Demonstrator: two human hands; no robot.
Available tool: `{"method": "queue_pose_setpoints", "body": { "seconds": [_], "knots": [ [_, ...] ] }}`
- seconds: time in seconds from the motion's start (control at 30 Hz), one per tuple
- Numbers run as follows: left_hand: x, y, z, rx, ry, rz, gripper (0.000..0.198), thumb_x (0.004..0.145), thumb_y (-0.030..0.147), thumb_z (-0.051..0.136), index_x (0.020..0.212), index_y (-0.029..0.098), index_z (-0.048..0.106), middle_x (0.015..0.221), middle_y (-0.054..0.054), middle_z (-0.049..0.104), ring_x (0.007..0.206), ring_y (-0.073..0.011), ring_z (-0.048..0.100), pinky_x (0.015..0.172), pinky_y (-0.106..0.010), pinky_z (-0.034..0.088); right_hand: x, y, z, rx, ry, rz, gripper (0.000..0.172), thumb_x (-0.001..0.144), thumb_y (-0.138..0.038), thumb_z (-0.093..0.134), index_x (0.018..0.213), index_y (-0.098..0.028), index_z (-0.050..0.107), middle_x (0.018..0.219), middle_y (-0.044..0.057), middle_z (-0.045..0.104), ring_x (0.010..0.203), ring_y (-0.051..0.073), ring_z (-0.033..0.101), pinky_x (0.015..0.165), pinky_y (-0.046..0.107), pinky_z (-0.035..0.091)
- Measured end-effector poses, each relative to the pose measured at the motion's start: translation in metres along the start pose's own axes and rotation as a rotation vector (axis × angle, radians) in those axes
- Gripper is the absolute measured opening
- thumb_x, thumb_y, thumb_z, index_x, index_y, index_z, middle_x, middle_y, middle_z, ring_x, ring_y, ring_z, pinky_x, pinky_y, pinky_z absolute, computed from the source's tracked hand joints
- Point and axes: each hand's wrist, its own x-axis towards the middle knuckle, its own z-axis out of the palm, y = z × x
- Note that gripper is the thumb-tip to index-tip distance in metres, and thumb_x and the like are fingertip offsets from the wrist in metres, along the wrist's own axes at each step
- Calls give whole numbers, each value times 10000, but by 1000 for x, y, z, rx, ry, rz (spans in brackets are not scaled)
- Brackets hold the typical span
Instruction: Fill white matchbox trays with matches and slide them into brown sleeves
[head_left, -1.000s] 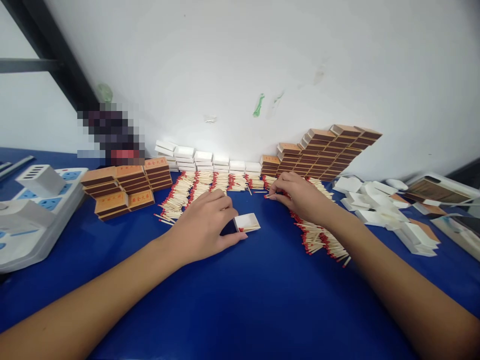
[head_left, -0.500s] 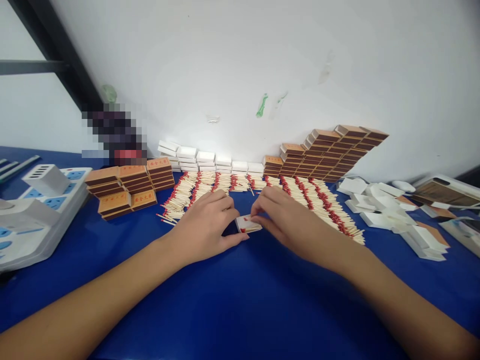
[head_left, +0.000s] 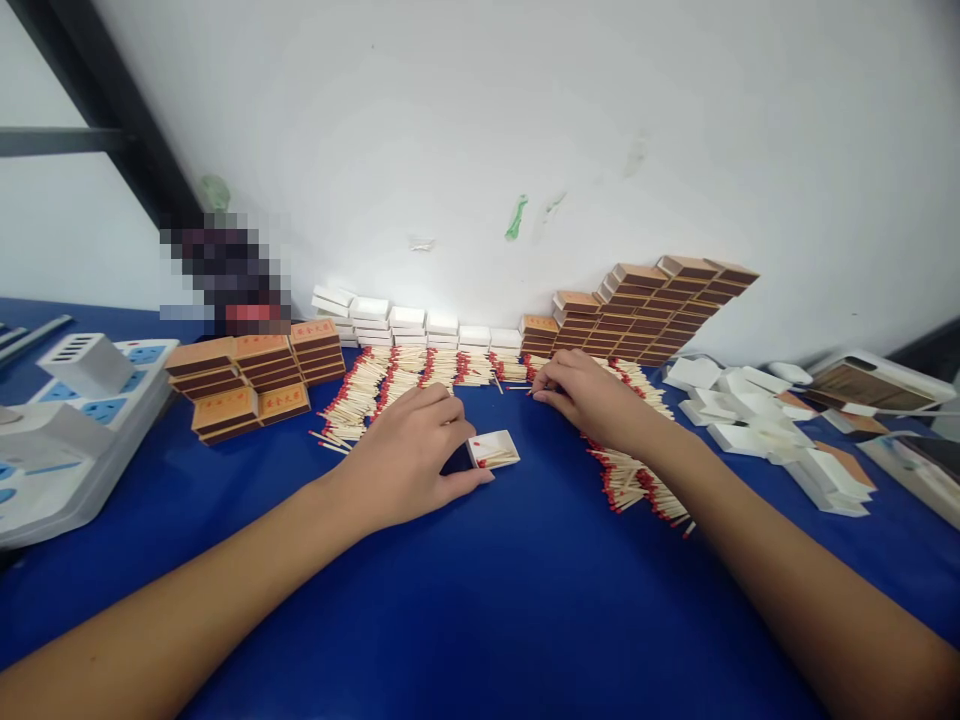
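A small white matchbox tray (head_left: 494, 449) lies on the blue table (head_left: 480, 600) with a few red-tipped matches in it. My left hand (head_left: 409, 455) rests beside it, thumb and fingers curled against its left edge, holding it steady. My right hand (head_left: 592, 392) reaches further back over a long row of loose matches (head_left: 637, 480). Its fingers are pinched together at the matches near the back; what they hold is too small to make out.
Stacked brown matchboxes stand at back left (head_left: 255, 375) and back right (head_left: 645, 310). White inner trays (head_left: 420, 325) line the wall. More loose matches (head_left: 375, 385) lie left of centre. Empty white trays (head_left: 772, 430) pile at the right. A power strip (head_left: 67, 420) sits far left.
Half a second ago my right hand was at the tray putting matches in; it has now moved back to the row of loose matches. My left hand has stayed on the tray.
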Motion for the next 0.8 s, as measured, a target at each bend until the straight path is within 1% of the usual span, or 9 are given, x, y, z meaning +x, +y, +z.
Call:
{"method": "queue_pose_setpoints", "body": {
  "seconds": [0.07,0.17,0.23,0.33,0.43,0.57,0.7,0.8],
  "knots": [
    [0,0,0,0,-2,-3,355,960,503,727,1028,158,773,958,-76,701,960,-261,621,862,-414,515,1,0,3,-18,-6,-23,161,1021,-271,522,904,-222,620,984,120,621,1003,303,553,877,442,470],
    [0,-1,0,1,-6,-6,359,963,505,724,1037,158,772,956,-77,699,961,-263,622,859,-415,515,2,-1,7,-44,30,-56,130,1022,-259,517,932,-223,603,1008,120,621,1006,299,542,889,442,463],
    [0,0,0,6,-2,-4,366,961,508,724,1031,152,772,954,-77,699,952,-261,622,854,-416,514,2,1,8,-55,41,-46,116,1022,-262,516,945,-222,594,1020,124,623,1008,302,543,896,447,461],
    [0,0,0,15,2,1,364,961,510,724,1026,155,769,949,-77,701,945,-257,621,855,-416,514,3,3,9,-56,26,-20,162,1032,-278,492,910,-227,586,984,123,622,985,304,546,867,442,458],
    [0,1,0,12,-4,1,349,961,504,727,1031,165,767,935,-74,701,945,-256,621,855,-412,514,3,0,10,-60,28,-37,193,1044,-271,468,893,-229,581,965,117,615,972,297,535,864,434,452],
    [0,1,-1,9,1,3,348,960,500,727,1026,160,766,937,-73,698,945,-258,622,851,-409,514,5,-6,11,-115,59,-51,165,1045,-254,480,921,-224,584,1017,132,617,994,304,524,880,437,446],
    [0,1,-1,19,2,5,363,958,506,728,1025,152,767,939,-76,694,948,-261,621,853,-415,513,5,-5,10,-153,42,-11,182,1037,-225,481,888,-225,585,984,130,615,981,310,532,863,436,437],
    [0,2,0,5,-9,5,357,962,508,723,1029,159,766,918,-72,687,939,-258,623,845,-409,513,5,-5,10,-153,44,-31,179,1041,-223,476,896,-225,582,995,130,613,980,307,526,853,432,438]
  ]
}}
